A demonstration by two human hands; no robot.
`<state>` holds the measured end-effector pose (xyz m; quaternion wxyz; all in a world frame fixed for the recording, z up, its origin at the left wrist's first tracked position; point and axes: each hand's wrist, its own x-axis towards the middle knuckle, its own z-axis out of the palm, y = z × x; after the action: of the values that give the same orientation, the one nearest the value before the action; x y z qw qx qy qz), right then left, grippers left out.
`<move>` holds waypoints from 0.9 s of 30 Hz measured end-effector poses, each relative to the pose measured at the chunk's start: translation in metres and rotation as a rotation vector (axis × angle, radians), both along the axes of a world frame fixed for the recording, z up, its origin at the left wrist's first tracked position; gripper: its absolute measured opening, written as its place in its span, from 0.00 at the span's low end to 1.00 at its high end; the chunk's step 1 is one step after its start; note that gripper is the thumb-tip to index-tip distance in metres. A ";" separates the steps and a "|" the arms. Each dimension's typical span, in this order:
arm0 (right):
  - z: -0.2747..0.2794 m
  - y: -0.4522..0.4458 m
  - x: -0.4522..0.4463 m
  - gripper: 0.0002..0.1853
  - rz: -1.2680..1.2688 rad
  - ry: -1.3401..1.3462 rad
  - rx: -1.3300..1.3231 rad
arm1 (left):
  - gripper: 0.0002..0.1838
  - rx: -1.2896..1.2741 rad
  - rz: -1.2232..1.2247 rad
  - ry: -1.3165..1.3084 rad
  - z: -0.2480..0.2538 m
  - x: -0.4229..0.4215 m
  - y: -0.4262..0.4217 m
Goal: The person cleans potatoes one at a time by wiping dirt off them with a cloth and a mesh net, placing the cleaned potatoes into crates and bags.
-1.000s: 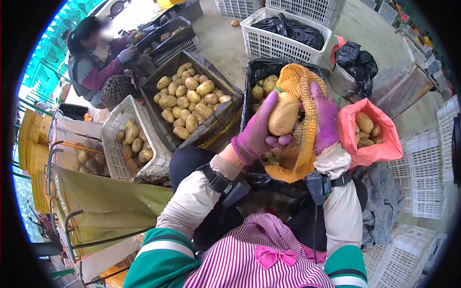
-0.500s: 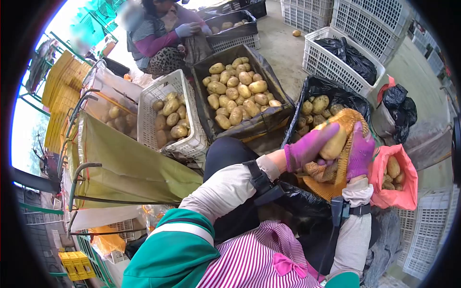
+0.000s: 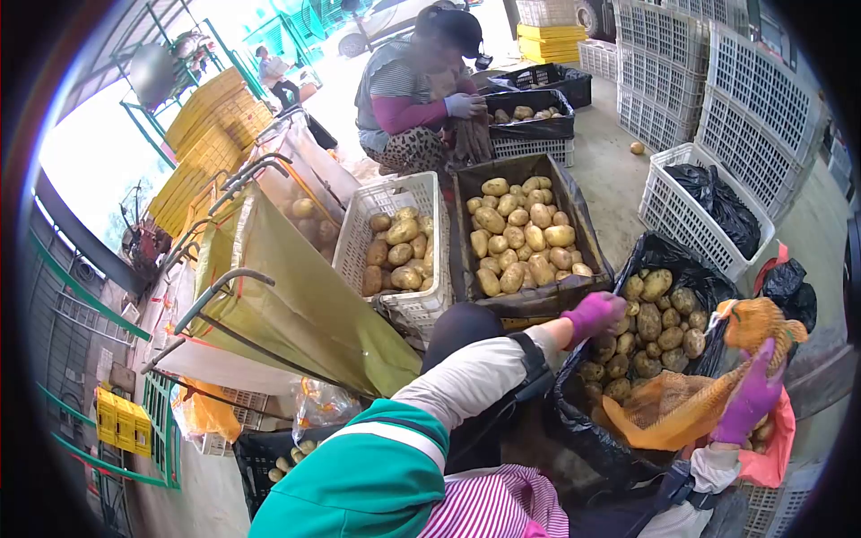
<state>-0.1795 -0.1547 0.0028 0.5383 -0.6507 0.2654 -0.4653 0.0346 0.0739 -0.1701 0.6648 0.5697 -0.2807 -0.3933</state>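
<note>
My right hand (image 3: pixel 753 399), in a purple glove, grips an orange mesh bag (image 3: pixel 664 421). The bag's bunched top stands above the fingers, and its body sags across the front of a black-lined crate (image 3: pixel 567 394) of potatoes (image 3: pixel 647 321). Between that crate and the middle crate is my left hand (image 3: pixel 594 318), also in a purple glove. Its fingers are blurred and partly turned away, and I cannot tell whether they hold anything. Just beyond it, a dark-lined crate (image 3: pixel 459 242) carries paler potatoes (image 3: pixel 529 235). A pink sack (image 3: pixel 778 439) with potatoes stands beside my right hand.
On the left is a white crate (image 3: pixel 435 202) of potatoes, beside an olive cloth (image 3: pixel 287 296) on a metal frame. Another person (image 3: pixel 408 99) crouches at the back. Stacked white crates (image 3: pixel 753 99) and a crate with black plastic (image 3: pixel 691 211) are at the right.
My left hand has moved left, away from the mesh bag, and the potato it held no longer shows. My right hand has moved right and down with the bag. The view has shifted left and upward.
</note>
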 end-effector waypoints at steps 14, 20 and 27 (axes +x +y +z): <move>0.070 -0.003 -0.061 0.20 -0.172 -0.222 0.001 | 0.20 0.862 -0.621 -0.947 -0.026 -0.034 -0.108; 0.072 -0.007 -0.070 0.20 -0.171 -0.111 0.146 | 0.20 1.110 -0.846 -1.170 -0.090 -0.066 -0.130; 0.059 -0.017 -0.075 0.24 -0.269 0.158 -0.070 | 0.30 1.598 -0.387 -1.224 -0.153 -0.037 -0.121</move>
<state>-0.2546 -0.1714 0.0622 0.4258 -0.6620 0.3752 -0.4895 -0.0019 -0.0468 -0.3229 -0.2410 0.8942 -0.3148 -0.2077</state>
